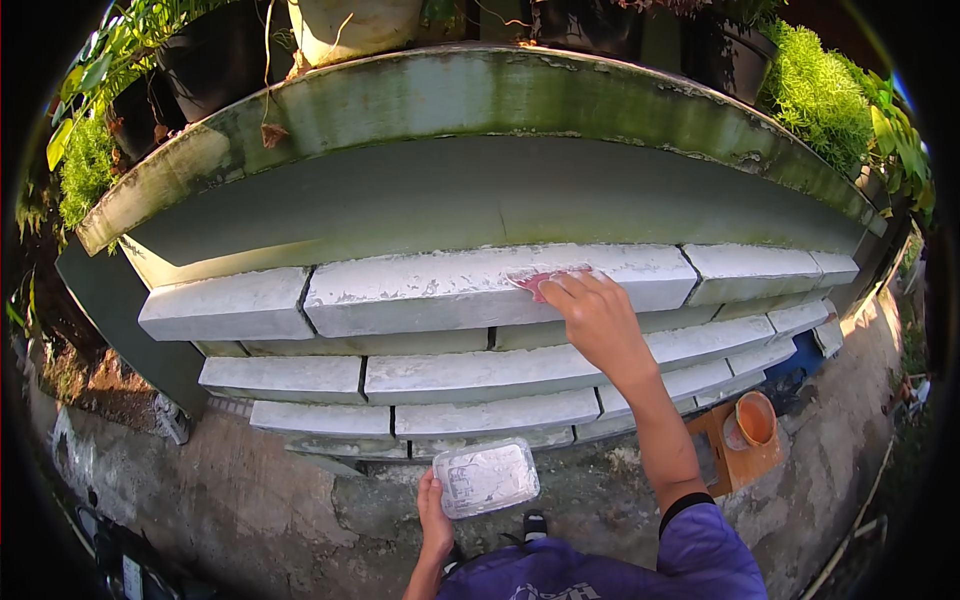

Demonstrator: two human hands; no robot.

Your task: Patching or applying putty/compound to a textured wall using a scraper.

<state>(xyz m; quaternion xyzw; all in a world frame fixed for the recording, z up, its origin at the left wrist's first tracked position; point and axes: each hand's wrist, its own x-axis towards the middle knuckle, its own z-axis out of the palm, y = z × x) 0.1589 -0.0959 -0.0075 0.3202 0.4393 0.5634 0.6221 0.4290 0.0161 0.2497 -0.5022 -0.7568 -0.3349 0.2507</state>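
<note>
A pinkish-red hand tool [538,285] is on the far, uppermost course of pale blocks, right of the middle of a long block [410,300], touching its top near the front edge. It is probably a flat spreader, but the fingers cover much of it and its exact shape is hard to make out. White paste shows around it, and rough white smears run along the block's top to the left.

The right hand [592,308] has its grip clamped on the tool, fingers bent over it from the near side, with the forearm reaching in from the near right. The left hand [433,508], lower and nearer, has its grip closed on the left edge of a clear shallow tray [534,485]. White paste coats much of the tray's inside. The tray is held in front of the lower courses, well apart from the tool.

Dark joints divide the long block from a shorter block [230,300] on its left and another block [752,272] on its right. More pale courses step down toward the near side. Beyond the top course rises a greenish-grey wall [440,195], capped by a mossy ledge [430,100] with potted plants along it, including a pale pot [355,30] and, at right, a bright green bush [815,95]. At the near right, an orange bucket [758,408] sits on a brown board [757,466] over the stained concrete floor [270,510]. The person wears a purple shirt [610,578].
</note>
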